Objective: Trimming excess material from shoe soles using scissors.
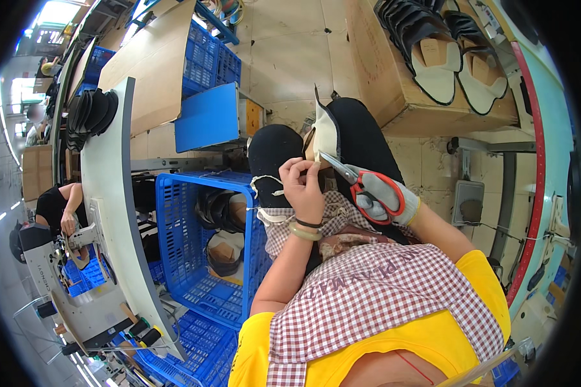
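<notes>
A cream shoe upper (327,137) with dark edging lies between my knees on black trousers. My left hand (303,187) pinches its near edge between closed fingertips, just beside the scissor blades. My right hand (376,193), in a grey-white glove, grips red-handled scissors (337,166). Their metal blades point up and left, with the tips at the upper's edge close to my left fingers. Whether the tips have fabric between them I cannot tell. A cream strip of trimming (265,184) hangs over my left thigh, above the checkered apron (368,277).
Left of me stands a blue plastic crate (168,238) with shoe parts inside. Stacked uppers (436,71) lie on a cardboard box (381,71) at the far right. Beyond a pale tabletop (110,174), a co-worker's hand (68,222) is at a sewing machine (45,258).
</notes>
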`<control>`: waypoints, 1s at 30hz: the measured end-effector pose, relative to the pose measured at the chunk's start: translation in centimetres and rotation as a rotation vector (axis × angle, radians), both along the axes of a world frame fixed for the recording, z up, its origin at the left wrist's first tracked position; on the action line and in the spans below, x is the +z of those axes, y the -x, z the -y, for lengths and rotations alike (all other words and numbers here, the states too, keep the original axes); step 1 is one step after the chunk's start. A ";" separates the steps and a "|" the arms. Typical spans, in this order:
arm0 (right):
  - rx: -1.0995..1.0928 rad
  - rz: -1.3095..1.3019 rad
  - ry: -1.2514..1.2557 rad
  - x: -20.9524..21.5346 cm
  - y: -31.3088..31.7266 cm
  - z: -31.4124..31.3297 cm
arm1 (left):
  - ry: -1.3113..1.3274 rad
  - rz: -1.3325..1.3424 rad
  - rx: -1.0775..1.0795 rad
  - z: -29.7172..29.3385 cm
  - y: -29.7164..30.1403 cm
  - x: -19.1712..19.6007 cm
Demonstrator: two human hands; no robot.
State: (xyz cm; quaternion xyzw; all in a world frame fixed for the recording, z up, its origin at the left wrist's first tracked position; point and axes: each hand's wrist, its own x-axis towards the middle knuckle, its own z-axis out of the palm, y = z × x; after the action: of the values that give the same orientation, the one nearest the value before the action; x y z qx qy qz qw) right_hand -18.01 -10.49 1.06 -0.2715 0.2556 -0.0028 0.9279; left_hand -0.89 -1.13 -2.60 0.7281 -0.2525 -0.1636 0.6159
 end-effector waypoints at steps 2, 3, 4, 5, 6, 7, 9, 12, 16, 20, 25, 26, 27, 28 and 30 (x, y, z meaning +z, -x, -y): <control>-0.044 -0.001 -0.064 0.2 0.1 -0.5 | -0.059 -0.050 -0.013 -0.7 -0.8 -1.0; -0.057 -0.005 -0.098 -0.2 0.3 -0.6 | -0.035 -0.348 -0.110 -0.7 -0.9 -0.6; -0.062 -0.007 -0.096 -0.3 0.5 -0.8 | -0.010 -0.646 -0.209 -0.6 -0.9 -0.2; -0.075 -0.015 -0.106 -0.2 0.7 -0.9 | 0.024 -0.715 -0.234 -0.3 -0.6 0.1; -0.084 -0.022 -0.113 0.0 0.8 -1.0 | 0.028 -0.716 -0.238 -0.3 -0.5 0.0; -0.088 -0.024 -0.108 0.2 0.9 -1.2 | 0.044 -0.715 -0.281 -0.3 -0.3 -0.2; -0.129 -0.072 -0.093 0.6 1.2 -1.7 | 0.048 -0.719 -0.329 -0.2 0.4 -0.5; -0.171 -0.027 -0.119 0.5 1.4 -2.6 | 0.092 -0.769 -0.342 -0.1 1.6 -0.9; -0.230 -0.048 -0.149 0.1 1.8 -3.9 | 0.079 -0.834 -0.417 -0.4 2.4 -1.3; -0.263 -0.082 -0.088 0.5 1.0 -4.6 | 0.098 -0.829 -0.463 -0.7 2.4 -1.8; -0.293 -0.140 -0.067 0.2 0.5 -5.1 | 0.087 -0.835 -0.537 -1.0 2.4 -1.6; -0.301 -0.143 -0.054 0.3 0.3 -5.2 | 0.088 -0.830 -0.549 -1.0 2.2 -1.4; -0.299 -0.147 -0.049 0.4 0.1 -5.2 | 0.094 -0.834 -0.548 -1.1 2.1 -1.4; -0.318 -0.166 -0.042 0.6 -0.2 -5.3 | 0.082 -0.824 -0.571 -1.1 1.8 -1.4; -0.330 -0.190 -0.028 1.0 -0.6 -5.3 | 0.079 -0.819 -0.590 -1.3 1.5 -1.4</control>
State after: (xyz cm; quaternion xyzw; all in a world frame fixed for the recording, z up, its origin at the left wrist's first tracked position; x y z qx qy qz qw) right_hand -17.39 -5.17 2.11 -0.2119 0.3830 -0.1256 0.8903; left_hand -2.34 0.15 -4.02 0.4779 -0.1914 -0.5932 0.6189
